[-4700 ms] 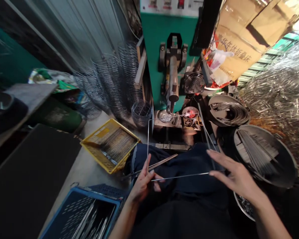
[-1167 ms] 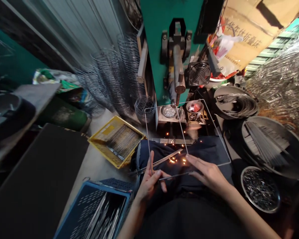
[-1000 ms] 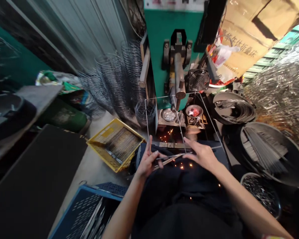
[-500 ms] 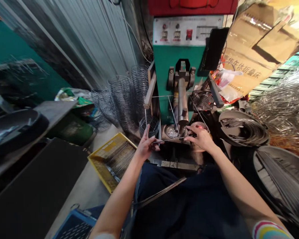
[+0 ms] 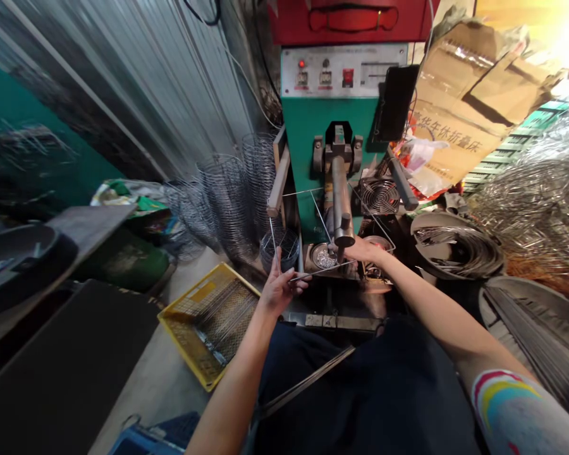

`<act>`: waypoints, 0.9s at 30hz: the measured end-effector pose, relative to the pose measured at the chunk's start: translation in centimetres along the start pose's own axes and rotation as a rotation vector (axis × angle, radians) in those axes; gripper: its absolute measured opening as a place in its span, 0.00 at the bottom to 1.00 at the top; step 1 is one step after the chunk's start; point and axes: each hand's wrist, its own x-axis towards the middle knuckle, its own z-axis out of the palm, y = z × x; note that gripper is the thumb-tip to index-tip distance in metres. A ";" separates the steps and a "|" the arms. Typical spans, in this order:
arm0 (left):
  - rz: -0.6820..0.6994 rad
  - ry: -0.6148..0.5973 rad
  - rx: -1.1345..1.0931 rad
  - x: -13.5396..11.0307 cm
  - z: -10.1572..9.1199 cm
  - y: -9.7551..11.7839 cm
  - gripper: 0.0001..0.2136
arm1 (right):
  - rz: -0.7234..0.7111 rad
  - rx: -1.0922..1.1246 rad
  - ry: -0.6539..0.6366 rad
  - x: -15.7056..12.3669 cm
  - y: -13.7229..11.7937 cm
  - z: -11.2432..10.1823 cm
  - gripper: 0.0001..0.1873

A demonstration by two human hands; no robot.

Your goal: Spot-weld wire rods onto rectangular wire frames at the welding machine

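My left hand (image 5: 279,289) pinches the near left corner of a thin wire frame (image 5: 298,192), which stands tilted up against the green welding machine (image 5: 332,120). My right hand (image 5: 360,251) reaches forward under the machine's metal arm (image 5: 340,202), fingers closed on the frame's near wire beside a small dish of metal bits (image 5: 323,254). A long bundle of metal rods (image 5: 308,379) lies across my lap.
A yellow crate (image 5: 208,322) of wire parts sits on the floor at left, near stacked wire baskets (image 5: 230,196). Round pans of metal strips (image 5: 455,243) and rods (image 5: 535,328) stand at right. A fan (image 5: 378,194) and cardboard (image 5: 464,107) are beside the machine.
Both hands lifted the wire frame from my lap and carried it forward to the machine. Sparks seen earlier are gone. My view tilted up.
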 end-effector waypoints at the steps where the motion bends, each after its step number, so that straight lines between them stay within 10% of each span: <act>1: -0.005 0.005 -0.012 0.0 -0.1 0.0 0.46 | 0.000 0.005 -0.005 -0.1 0.0 0.0 0.15; 27: -0.034 0.008 0.003 0.7 -1.1 0.1 0.45 | 0.013 -0.207 0.092 -0.1 -0.2 -0.8 0.10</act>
